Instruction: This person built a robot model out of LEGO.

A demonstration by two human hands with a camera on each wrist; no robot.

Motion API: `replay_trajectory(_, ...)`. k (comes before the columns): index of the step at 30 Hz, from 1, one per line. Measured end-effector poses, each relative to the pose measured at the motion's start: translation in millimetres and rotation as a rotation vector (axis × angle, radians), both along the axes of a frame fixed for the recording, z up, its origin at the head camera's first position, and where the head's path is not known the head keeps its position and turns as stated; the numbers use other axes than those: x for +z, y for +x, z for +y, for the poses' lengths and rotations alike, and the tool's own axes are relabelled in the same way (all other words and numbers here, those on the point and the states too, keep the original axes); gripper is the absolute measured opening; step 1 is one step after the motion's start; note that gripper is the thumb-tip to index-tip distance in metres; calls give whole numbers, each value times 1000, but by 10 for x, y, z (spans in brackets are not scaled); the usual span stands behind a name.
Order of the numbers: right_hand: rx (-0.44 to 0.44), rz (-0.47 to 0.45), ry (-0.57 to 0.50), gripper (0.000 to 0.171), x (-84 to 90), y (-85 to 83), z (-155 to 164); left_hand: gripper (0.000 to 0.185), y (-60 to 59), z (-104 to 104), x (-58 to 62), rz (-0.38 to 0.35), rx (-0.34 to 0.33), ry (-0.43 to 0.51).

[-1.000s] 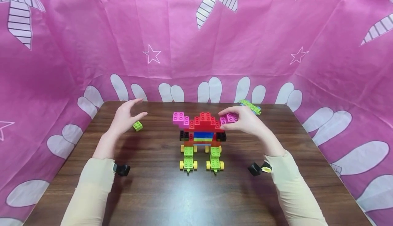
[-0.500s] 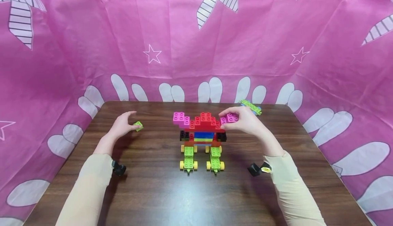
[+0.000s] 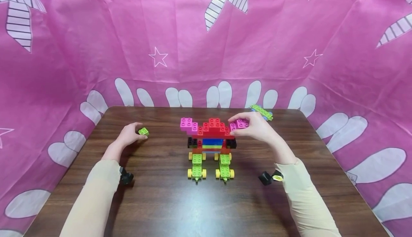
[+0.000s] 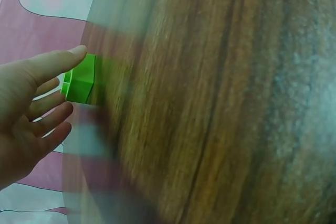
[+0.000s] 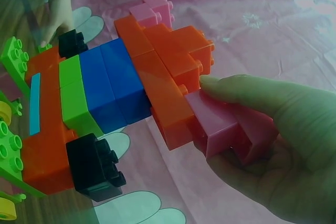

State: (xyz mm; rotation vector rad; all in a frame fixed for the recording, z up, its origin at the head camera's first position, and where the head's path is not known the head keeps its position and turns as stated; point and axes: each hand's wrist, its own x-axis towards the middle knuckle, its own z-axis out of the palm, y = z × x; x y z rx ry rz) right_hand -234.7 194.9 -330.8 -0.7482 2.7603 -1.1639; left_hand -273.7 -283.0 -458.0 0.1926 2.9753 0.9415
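Note:
A brick model (image 3: 213, 137) stands mid-table: red stepped top, blue and black middle, two green wheeled bases (image 3: 197, 166). Pink bricks (image 3: 188, 124) sit on its left end. My right hand (image 3: 231, 126) grips the pink bricks (image 3: 240, 123) at its right end; in the right wrist view the thumb (image 5: 247, 90) lies on top of the pink brick (image 5: 226, 124) and the fingers curl beneath. My left hand (image 3: 139, 134) pinches a small green brick (image 3: 143, 131) at the table's left; the thumb tip rests on the green brick (image 4: 79, 82) in the left wrist view.
A flat green piece (image 3: 262, 112) on something blue lies at the table's (image 3: 180, 201) far right edge. Pink patterned cloth (image 3: 193, 51) walls in the table on three sides. Bare wood lies in front of the model.
My left hand has dropped from a raised, spread pose onto the small green brick and closed its fingertips on it. The right hand has stayed on the pink bricks.

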Motion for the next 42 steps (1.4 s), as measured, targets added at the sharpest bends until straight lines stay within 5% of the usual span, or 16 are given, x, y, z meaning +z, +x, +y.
replay_trajectory(17, 3, -5, -9, 42, 19, -8, -24, 49, 12, -28, -91, 15, 14, -53)
replay_trajectory(26, 1, -11, 1, 42, 20, -19, -28, 50, 13, -7, -34, 50, 43, -71)
replay_trajectory(32, 1, -18, -5, 42, 20, -15, -18, 51, 9, 119, 233, 133, 41, -32)
replay_trajectory(42, 21, 23, -6, 39, -7, -15, 16, 48, 113, 546, 926, 311, -27, -37)
